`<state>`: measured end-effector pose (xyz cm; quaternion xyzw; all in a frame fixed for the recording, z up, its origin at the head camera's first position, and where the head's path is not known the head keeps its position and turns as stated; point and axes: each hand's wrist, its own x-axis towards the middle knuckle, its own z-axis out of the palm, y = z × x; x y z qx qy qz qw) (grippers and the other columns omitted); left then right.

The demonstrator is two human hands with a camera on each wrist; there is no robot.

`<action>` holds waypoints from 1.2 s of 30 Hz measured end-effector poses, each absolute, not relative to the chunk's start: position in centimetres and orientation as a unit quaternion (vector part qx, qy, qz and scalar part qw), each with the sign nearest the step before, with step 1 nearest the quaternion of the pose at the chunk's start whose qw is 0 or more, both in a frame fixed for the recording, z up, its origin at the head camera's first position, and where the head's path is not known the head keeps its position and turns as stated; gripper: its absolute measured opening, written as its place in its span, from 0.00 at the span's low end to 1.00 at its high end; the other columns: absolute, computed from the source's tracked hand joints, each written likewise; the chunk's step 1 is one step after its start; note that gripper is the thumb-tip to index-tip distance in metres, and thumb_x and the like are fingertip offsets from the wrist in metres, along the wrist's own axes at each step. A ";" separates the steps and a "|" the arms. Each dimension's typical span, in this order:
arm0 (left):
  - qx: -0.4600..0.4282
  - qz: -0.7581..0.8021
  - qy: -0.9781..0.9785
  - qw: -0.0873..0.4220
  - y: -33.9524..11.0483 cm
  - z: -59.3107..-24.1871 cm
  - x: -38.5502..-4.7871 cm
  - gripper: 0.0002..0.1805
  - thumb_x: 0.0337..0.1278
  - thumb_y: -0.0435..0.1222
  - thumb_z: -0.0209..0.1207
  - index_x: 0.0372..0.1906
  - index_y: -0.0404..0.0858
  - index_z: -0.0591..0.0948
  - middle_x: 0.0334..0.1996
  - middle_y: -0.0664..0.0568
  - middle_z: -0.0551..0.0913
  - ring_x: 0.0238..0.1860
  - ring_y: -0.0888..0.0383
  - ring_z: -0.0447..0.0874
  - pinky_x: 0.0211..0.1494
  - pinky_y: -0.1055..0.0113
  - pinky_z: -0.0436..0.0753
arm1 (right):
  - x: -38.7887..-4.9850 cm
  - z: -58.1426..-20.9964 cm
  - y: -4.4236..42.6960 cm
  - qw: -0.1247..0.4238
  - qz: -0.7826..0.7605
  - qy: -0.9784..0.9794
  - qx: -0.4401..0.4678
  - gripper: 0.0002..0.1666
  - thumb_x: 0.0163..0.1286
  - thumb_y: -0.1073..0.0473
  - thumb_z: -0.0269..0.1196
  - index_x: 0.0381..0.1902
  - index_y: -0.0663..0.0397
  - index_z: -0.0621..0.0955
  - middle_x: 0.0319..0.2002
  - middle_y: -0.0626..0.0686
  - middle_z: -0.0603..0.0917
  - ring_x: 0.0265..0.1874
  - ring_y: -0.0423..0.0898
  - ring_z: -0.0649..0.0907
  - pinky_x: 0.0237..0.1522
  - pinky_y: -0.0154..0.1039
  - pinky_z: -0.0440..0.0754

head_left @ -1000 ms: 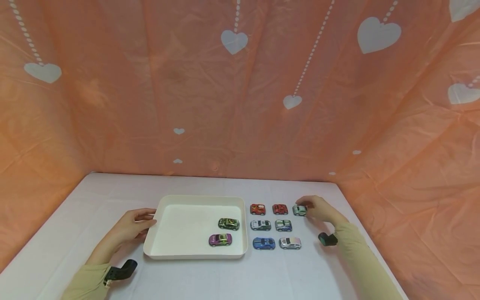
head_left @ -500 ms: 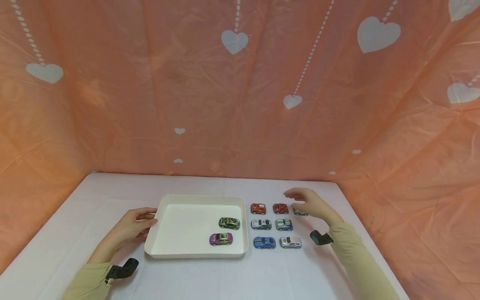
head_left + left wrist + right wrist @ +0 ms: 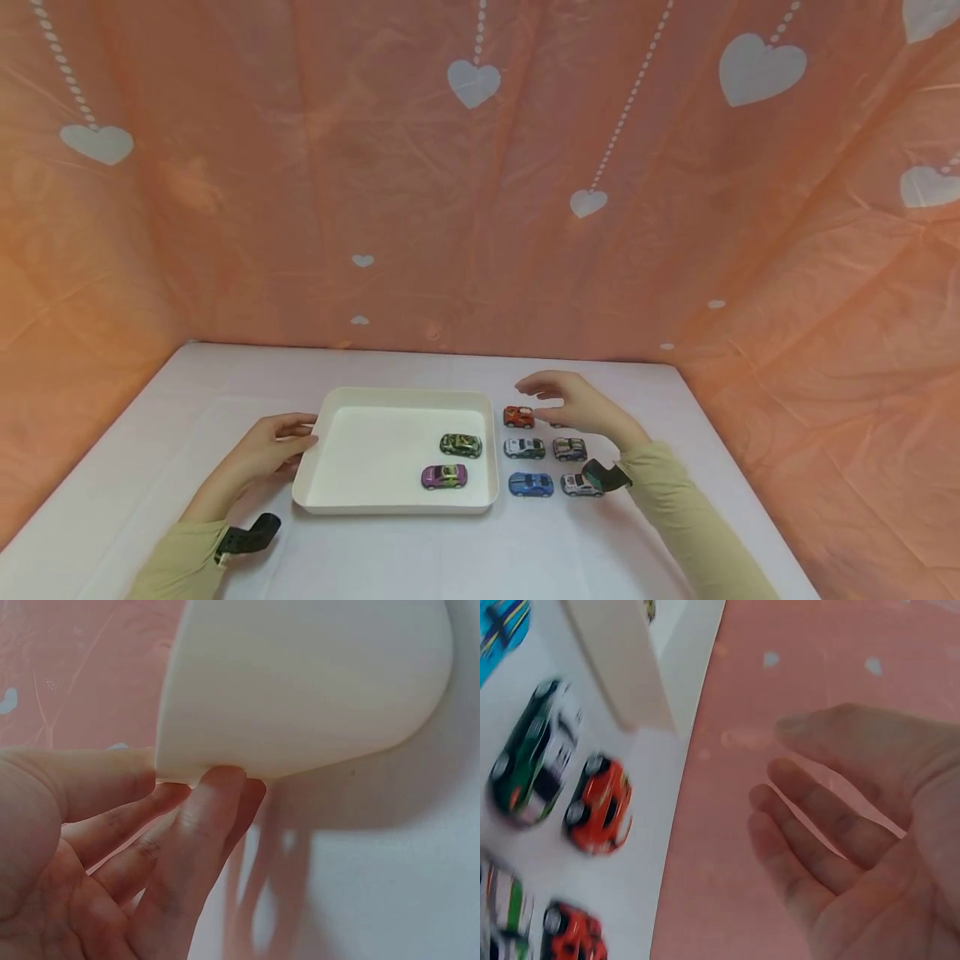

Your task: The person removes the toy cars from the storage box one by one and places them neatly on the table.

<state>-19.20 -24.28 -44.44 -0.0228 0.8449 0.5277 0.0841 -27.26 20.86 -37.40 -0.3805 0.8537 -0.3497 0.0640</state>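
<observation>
In the head view my left hand [image 3: 258, 450] holds the left rim of a shallow white tray [image 3: 397, 509]. The left wrist view has its thumb and fingers at the edge of the tray wall [image 3: 300, 690]. A dark green patterned toy car [image 3: 461, 445] and a purple toy car [image 3: 444, 476] sit inside, near the tray's right end. Right of the tray, my right hand [image 3: 581, 407] hovers over the back row of toy cars, fingers loosely bent, holding nothing. Its fingertips are near the orange-red car [image 3: 518, 417]. A second red car [image 3: 571, 931] is mostly covered in the head view.
Nearer rows hold a white-and-green car [image 3: 524, 448], a striped white car [image 3: 570, 449], a blue car [image 3: 531, 484] and a silver car [image 3: 576, 485], partly behind the right wrist strap. An orange curtain [image 3: 420, 208] encloses the white table [image 3: 390, 558].
My right hand lifts off the pale green car at the back right and passes leftward over the second red car to the orange-red one. My left hand stays at the tray.
</observation>
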 end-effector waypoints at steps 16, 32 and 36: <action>-0.025 0.531 0.843 0.084 -24.3 -44.5 -19.2 0.27 0.63 0.32 0.58 0.63 0.23 0.67 0.47 0.35 0.78 0.33 0.54 0.81 0.29 0.63 0.80 | -26.7 -38.3 14.7 0.131 -0.317 0.843 -0.415 0.25 0.60 0.69 0.67 0.57 0.61 0.78 0.54 0.57 0.80 0.53 0.52 0.78 0.54 0.47 0.75; -0.024 0.532 0.842 0.082 -24.3 -44.5 -19.2 0.25 0.62 0.31 0.58 0.61 0.24 0.70 0.45 0.37 0.79 0.29 0.56 0.78 0.27 0.64 0.79 | -27.0 -40.1 12.0 0.192 -0.285 0.846 -0.407 0.27 0.59 0.69 0.68 0.58 0.60 0.77 0.52 0.56 0.81 0.51 0.49 0.79 0.54 0.41 0.75; -0.023 0.535 0.841 0.082 -24.2 -44.5 -19.2 0.24 0.62 0.31 0.58 0.61 0.24 0.70 0.45 0.37 0.79 0.28 0.56 0.78 0.27 0.64 0.79 | -26.9 -40.6 11.7 0.193 -0.264 0.855 -0.403 0.27 0.58 0.67 0.69 0.57 0.57 0.78 0.51 0.53 0.81 0.50 0.45 0.79 0.53 0.37 0.75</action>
